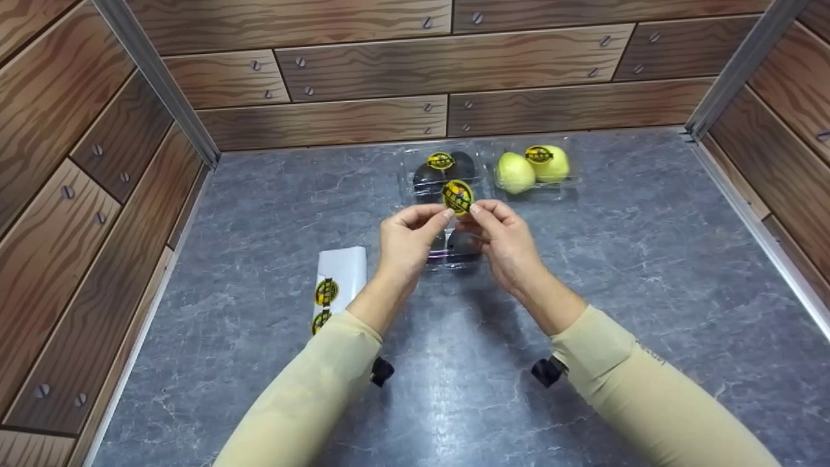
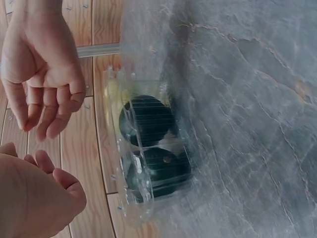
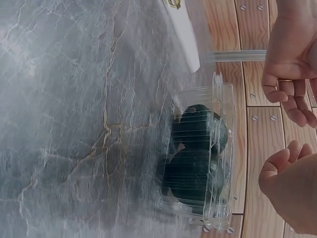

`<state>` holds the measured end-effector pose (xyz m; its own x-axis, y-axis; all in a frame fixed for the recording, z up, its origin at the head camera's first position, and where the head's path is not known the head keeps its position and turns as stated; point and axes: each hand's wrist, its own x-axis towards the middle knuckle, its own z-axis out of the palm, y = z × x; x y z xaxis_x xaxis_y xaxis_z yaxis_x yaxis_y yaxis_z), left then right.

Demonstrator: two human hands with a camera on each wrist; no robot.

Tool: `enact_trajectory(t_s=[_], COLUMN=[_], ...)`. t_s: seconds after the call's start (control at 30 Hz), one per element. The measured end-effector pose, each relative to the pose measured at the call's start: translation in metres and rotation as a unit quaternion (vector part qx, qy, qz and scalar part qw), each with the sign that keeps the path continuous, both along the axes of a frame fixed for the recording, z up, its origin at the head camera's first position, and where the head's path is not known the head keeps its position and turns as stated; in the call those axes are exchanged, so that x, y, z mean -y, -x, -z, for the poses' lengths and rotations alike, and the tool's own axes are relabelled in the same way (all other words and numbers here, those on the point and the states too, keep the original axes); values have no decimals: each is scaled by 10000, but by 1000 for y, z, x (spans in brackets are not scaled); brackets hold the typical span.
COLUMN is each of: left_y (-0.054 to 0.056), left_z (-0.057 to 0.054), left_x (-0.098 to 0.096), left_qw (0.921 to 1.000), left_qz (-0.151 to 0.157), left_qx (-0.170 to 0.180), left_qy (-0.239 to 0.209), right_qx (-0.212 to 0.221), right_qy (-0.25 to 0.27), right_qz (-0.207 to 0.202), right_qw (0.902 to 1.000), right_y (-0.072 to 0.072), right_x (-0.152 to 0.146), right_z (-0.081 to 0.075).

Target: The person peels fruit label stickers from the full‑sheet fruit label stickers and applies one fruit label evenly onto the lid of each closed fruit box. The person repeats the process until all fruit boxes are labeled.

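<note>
A round black-and-yellow sticker [image 1: 458, 197] is held upright between both hands. My left hand [image 1: 407, 239] pinches its left edge between thumb and fingertip. The right edge is pinched by my right hand [image 1: 509, 241]. Beneath the hands stands a clear plastic container [image 3: 225, 198] with round dark green fruits [image 2: 153, 171] inside, partly hidden from above by the hands. Farther back, more dark fruits [image 1: 428, 178] lie under clear plastic bearing a similar sticker [image 1: 441, 161]. In the wrist views the fingertips meet near the wall side, and the sticker itself cannot be made out.
To the back right, a clear container holds two yellow-green pears [image 1: 516, 172] and carries a round sticker [image 1: 539, 154]. A white flat sheet or pack [image 1: 343, 259] with round stickers [image 1: 327, 292] lies left of the left forearm. Wood-patterned walls [image 1: 363, 65] border the grey marbled table [image 1: 272, 214].
</note>
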<state>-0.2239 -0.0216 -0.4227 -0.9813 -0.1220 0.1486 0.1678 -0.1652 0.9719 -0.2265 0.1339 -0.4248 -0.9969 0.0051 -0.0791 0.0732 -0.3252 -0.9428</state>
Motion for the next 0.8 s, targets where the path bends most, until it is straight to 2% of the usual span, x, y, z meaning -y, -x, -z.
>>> enact_trajectory(t_s=[0.17, 0.33, 0.57, 0.8], left_y=[0, 1, 4, 7], left_z=[4, 8, 3, 1], left_x=[2, 10, 17, 15], left_qw=[9994, 9990, 9966, 9946], left_qz=[43, -1, 49, 114], left_qx=[-209, -132, -89, -152], left_qy=[270, 428, 822, 1024], right_qx=[-558, -1040, -1479, -1710], right_qy=[-639, -1394, -1732, -1980], right_qz=[202, 183, -51, -187], right_qw=[9962, 9846, 9737, 9650], right_y=[0, -2, -1, 0], right_x=[-3, -11, -19, -23], right_z=[1, 3, 4, 3])
